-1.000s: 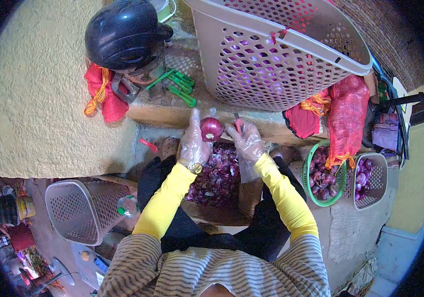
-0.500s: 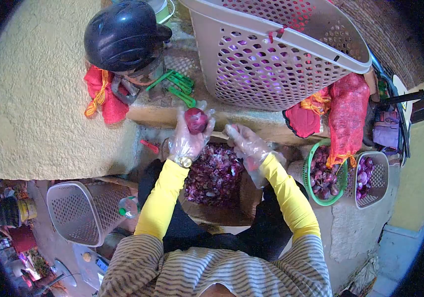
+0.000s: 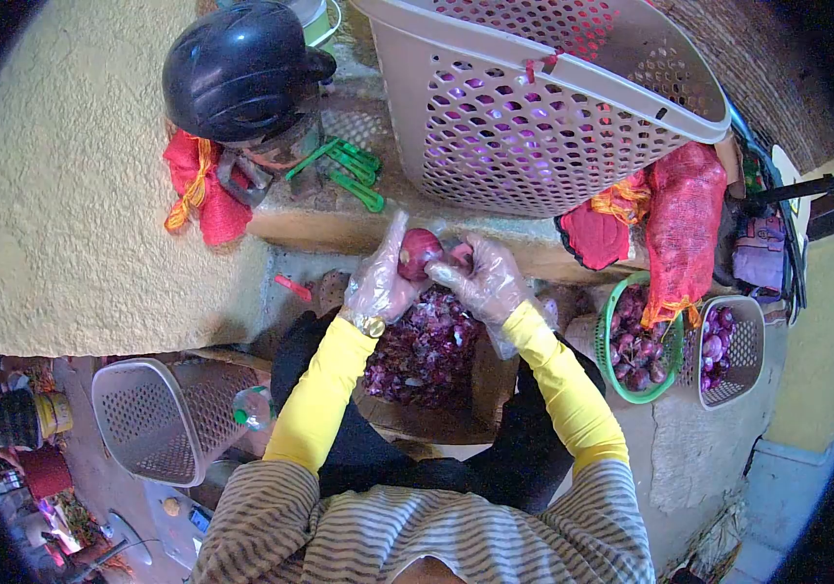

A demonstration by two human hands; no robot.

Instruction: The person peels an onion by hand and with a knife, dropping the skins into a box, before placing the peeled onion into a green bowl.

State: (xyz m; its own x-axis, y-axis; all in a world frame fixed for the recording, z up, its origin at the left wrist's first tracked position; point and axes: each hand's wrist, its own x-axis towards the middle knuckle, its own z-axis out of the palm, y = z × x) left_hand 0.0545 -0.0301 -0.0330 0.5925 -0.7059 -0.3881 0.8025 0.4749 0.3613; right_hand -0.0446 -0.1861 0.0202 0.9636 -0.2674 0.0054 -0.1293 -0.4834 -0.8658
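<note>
Since the picture half a second earlier, both hands had drawn together again: then I held the red onion (image 3: 418,251) up and off to the left while my right hand hung apart from it, and now the onion sat back between them, above the box of purple peelings (image 3: 424,352) in my lap.

My left hand (image 3: 379,282), in its loose clear plastic glove, had its fingers curled round the onion from below and behind, clamped on it. My right hand (image 3: 481,280), gloved the same way, had its fingers closed at the onion's right side, pinched on something small and reddish there; I could not tell whether that was a knife handle or a flap of skin. The big perforated basket (image 3: 543,107) stood tilted on the ledge just beyond my hands, with the black helmet (image 3: 232,68) and green clips (image 3: 344,167) to its left. Off to my right sat a green basket (image 3: 636,343) and a small pale basket (image 3: 728,352), both holding onions.

As I judged it, the risk lay in the gloves: loose, slick plastic over a smooth round bulb could let it twist or squirt out of my left grip and drop into the peelings. If a blade was in my right hand, such a slip so close to my left thumb could nick the glove or the finger beneath.
</note>
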